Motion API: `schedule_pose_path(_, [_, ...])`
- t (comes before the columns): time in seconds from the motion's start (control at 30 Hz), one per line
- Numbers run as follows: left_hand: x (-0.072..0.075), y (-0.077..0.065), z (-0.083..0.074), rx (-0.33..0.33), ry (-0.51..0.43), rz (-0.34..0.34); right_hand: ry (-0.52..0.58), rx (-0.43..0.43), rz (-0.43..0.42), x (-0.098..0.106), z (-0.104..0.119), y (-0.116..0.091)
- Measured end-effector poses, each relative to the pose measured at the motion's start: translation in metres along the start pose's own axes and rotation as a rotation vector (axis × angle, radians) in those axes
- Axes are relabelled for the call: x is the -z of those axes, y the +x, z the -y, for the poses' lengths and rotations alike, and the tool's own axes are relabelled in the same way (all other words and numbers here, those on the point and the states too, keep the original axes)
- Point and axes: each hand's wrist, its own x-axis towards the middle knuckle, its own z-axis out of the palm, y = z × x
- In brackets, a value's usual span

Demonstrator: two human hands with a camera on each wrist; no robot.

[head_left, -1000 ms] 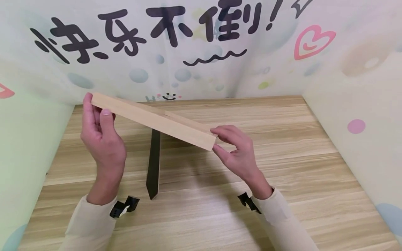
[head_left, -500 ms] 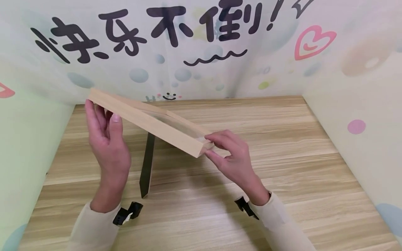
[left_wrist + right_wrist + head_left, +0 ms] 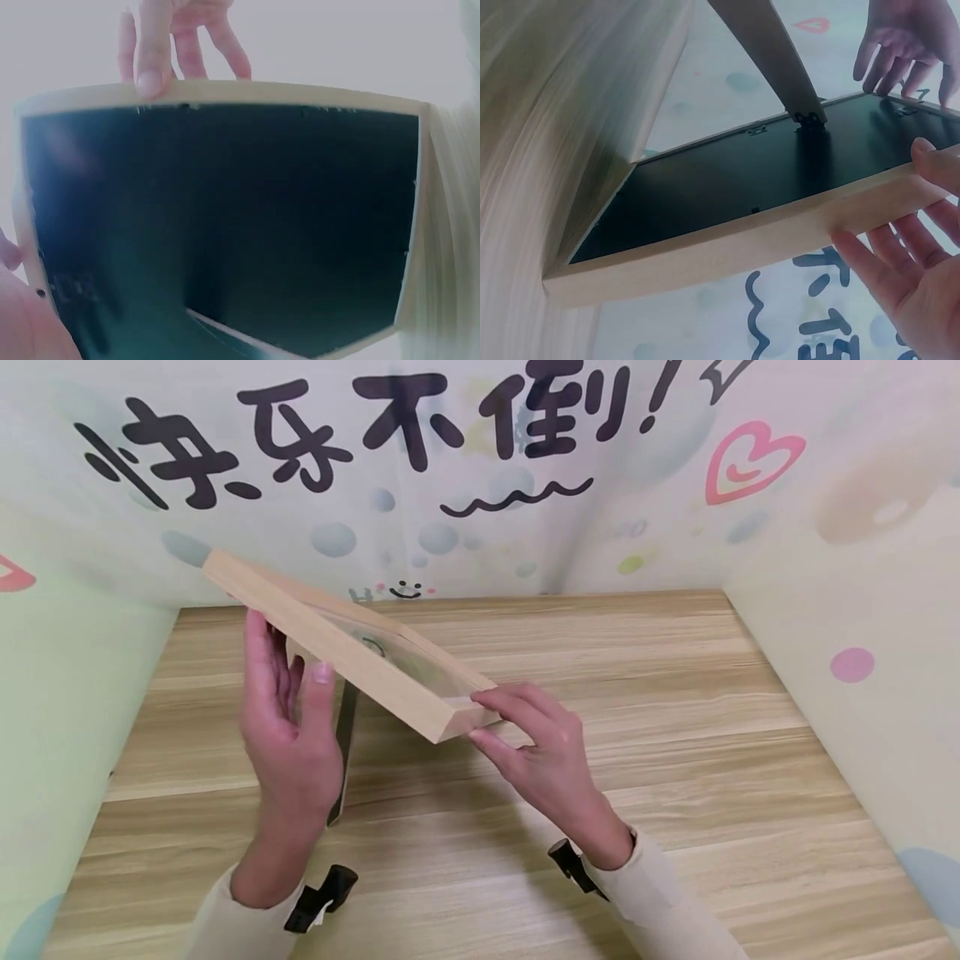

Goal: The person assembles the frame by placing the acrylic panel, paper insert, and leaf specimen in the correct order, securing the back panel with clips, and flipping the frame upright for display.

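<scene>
A picture frame [image 3: 328, 644] of pale wood is held tilted over the table. A clear pane shows at its front, and in the right wrist view its black backing panel [image 3: 705, 199] carries a stand leg [image 3: 769, 56] swung out from it. My right hand [image 3: 543, 739] pinches the lower right corner in the head view, thumb below and fingertips above. Along the near wooden edge, my left hand [image 3: 296, 756] touches the frame from underneath with mostly straight fingers and the thumb resting at the rim. Part of the stand leg is hidden behind my left hand in the head view.
The wood-grain table [image 3: 675, 735] extends around both hands. A printed cloth wall [image 3: 450, 560] with large dark characters stands at the back, and side walls [image 3: 847, 577] close in left and right. Each sleeve has a black camera mount [image 3: 322, 897] at the wrist.
The frame has turned and shifted left, showing more of its clear front. My left hand has slid right along the near edge, away from the upper corner; my right hand has moved left, keeping its pinch.
</scene>
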Motion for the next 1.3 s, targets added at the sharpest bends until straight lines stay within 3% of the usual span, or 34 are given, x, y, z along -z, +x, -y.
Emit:
schedule_pose_path(0.17, [-0.006,-0.014,-0.01,-0.064,0.123,0.034,-0.004,0.021,-0.005,-0.002,0.003,0.001])
schedule_pose_path(0.47, [-0.018,-0.028,-0.017,-0.235,0.198,0.14,-0.011,0.051,-0.001,-0.003,0.007,0.0])
schedule_pose_path(0.7, [-0.02,-0.037,-0.014,-0.167,0.409,0.154,0.016,0.083,0.014,-0.006,0.013,0.002])
schedule_pose_path(0.93, [-0.02,-0.038,-0.01,-0.192,0.379,0.125,0.037,0.133,0.072,-0.008,0.021,0.004])
schedule_pose_path(1.03, [-0.019,-0.038,-0.009,-0.18,0.359,0.116,0.077,0.131,0.146,-0.004,0.021,0.007])
schedule_pose_path(1.13, [-0.018,-0.038,-0.008,-0.174,0.337,0.102,0.154,0.113,0.286,0.005,0.018,0.014])
schedule_pose_path(1.3, [-0.019,-0.038,-0.005,-0.222,0.331,0.077,0.371,-0.024,0.501,0.017,0.007,0.032])
